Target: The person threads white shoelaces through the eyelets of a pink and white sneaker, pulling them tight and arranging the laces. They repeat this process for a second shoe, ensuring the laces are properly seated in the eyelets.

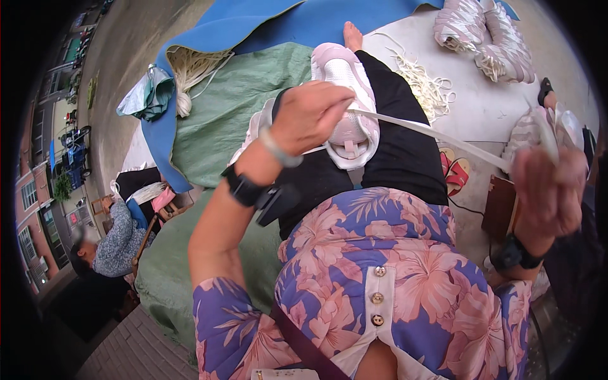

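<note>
A pink and white sneaker (pixel 345 63) rests between my thighs, its heel toward me. A flat white shoelace (pixel 437 134) runs taut from the sneaker's throat out to the right. Above the sneaker's opening, my left hand (pixel 308 117) pinches the lace close to the eyelets. Far to the right, my right hand (pixel 550 190), smeared by motion, is closed on the lace's other stretch, with a loose white end sticking up from it. Part of another pale shoe (pixel 253 130) shows behind my left wrist.
White laces lie in a loose pile (pixel 427 85), and a lace bundle (pixel 190 73) sits on the blue mat (pixel 253 31). More sneakers (pixel 484 41) stand at the far right. Red sandals (pixel 455 172) lie near a brown box (pixel 499 206). Another person (pixel 123 244) sits at left.
</note>
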A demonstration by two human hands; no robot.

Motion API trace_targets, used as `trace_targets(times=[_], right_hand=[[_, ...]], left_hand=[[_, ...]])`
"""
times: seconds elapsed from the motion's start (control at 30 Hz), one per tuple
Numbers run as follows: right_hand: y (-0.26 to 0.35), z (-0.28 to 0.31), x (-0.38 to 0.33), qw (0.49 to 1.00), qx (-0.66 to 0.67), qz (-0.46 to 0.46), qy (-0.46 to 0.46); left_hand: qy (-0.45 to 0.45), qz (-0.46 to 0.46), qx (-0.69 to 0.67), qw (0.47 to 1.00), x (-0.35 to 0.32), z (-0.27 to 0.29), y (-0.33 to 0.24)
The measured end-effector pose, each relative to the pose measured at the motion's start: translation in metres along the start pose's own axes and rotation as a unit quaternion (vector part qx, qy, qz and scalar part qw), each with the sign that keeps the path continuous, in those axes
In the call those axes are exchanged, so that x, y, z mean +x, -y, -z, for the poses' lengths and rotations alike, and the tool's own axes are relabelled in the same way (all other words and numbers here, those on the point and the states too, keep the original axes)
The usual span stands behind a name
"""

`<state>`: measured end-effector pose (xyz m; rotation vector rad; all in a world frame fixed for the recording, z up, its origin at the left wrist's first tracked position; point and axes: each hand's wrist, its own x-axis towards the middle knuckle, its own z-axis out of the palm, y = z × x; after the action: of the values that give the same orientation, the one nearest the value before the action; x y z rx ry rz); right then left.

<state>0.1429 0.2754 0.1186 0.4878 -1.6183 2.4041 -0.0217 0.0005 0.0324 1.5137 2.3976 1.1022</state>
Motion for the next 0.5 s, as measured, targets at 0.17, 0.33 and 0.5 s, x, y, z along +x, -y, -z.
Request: trace_targets(times=[0.17,0.33,0.5], right_hand=[[0.041,0.013,-0.030,0.998,-0.035,0.046,-0.013],[0.055,0.019,-0.038,0.990,0.030,0.039,0.129],[0.058,0.029,-0.023,0.968,0.074,0.003,0.239]], left_hand=[[0.203,0.122,-0.059,0.970,0.052,-0.074,0.030],[0.388,0.158,0.049,0.907,0.057,-0.105,0.044],[0.417,0.168,0.031,0.892,0.052,-0.111,0.040]])
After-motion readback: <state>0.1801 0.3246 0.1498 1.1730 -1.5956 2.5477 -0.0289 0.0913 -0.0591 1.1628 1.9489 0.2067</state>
